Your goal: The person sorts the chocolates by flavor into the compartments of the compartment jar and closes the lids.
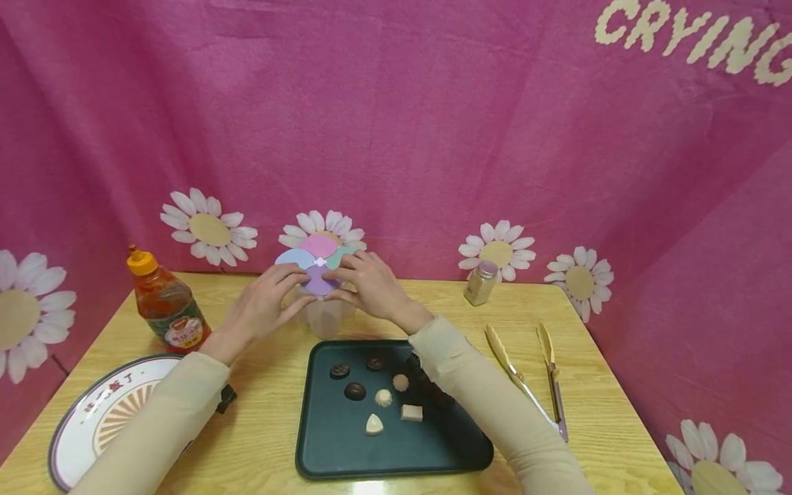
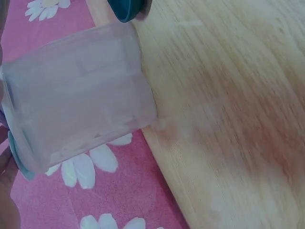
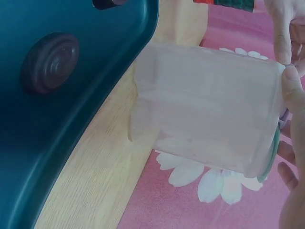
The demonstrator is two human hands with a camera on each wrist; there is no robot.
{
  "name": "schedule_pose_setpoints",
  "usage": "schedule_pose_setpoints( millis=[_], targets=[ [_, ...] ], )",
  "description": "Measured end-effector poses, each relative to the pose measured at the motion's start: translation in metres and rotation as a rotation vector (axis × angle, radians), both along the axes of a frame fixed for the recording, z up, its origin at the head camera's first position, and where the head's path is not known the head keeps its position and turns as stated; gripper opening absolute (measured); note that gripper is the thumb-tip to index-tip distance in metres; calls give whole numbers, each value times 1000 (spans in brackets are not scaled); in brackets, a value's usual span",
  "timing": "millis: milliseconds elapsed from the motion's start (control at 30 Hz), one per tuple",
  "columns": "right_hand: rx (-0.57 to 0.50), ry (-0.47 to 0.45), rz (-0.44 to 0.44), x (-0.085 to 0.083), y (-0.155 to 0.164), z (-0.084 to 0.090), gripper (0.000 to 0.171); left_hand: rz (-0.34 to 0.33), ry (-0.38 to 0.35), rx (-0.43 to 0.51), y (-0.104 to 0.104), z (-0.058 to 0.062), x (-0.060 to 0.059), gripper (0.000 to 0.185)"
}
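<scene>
A translucent lobed container [image 1: 324, 318] stands behind the tray, topped by petal-shaped lids in pink, blue, green and purple. My left hand [image 1: 262, 302] pinches the left side of the purple lid [image 1: 320, 284], fingers on top and thumb at the front rim. From the other side, my right hand [image 1: 374, 285] pinches the same lid, its thumb close to the left one. In the right wrist view both thumbs lie at the rim of the container [image 3: 209, 107]. The container wall [image 2: 76, 95] fills much of the left wrist view; its contents cannot be made out.
In front is a dark tray [image 1: 346, 464] with several dark chocolates [image 1: 355, 391] and pale ones [image 1: 374, 425]. A sauce bottle [image 1: 170, 302] and a white plate [image 1: 80, 426] stand left. Right are spread tongs [image 1: 504, 350] and a small jar [image 1: 480, 283]. A pink curtain [image 1: 396, 137] hangs behind.
</scene>
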State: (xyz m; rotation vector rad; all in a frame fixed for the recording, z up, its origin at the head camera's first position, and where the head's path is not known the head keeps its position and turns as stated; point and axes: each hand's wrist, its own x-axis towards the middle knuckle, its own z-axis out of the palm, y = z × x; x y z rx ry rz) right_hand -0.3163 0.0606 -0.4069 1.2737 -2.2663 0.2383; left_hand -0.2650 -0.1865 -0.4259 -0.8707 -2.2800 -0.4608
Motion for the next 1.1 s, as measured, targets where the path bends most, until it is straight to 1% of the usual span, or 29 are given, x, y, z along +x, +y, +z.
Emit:
schedule_pose_setpoints(
  millis=[33, 200, 500, 667, 800, 900, 1000, 1100],
  targets=[
    [-6, 1, 5, -1, 0, 0, 36, -7, 14, 13, 1, 0, 0, 44],
    [-30, 3, 25, -2, 1, 2, 34, 8, -2, 53, 5, 3, 0, 38],
    [-40, -19, 26, -3, 0, 2, 31, 12, -6, 36, 4, 3, 0, 36],
    [-66, -84, 9, -2, -1, -1, 31, 12, -21, 54, 5, 4, 1, 32],
    [-102, -168, 6, -1, 0, 1, 32, 20, -20, 71, 5, 6, -1, 29],
    [-153, -231, 1, 1, 2, 4, 28, 48, -24, 110, 6, 7, -2, 29],
    [-204, -269, -14, 1, 4, 5, 23, 80, -39, 157, 6, 9, -4, 28],
    [-257, -301, -19, -1, 5, 6, 19, 96, -68, 210, 7, 12, -6, 25]
  ],
)
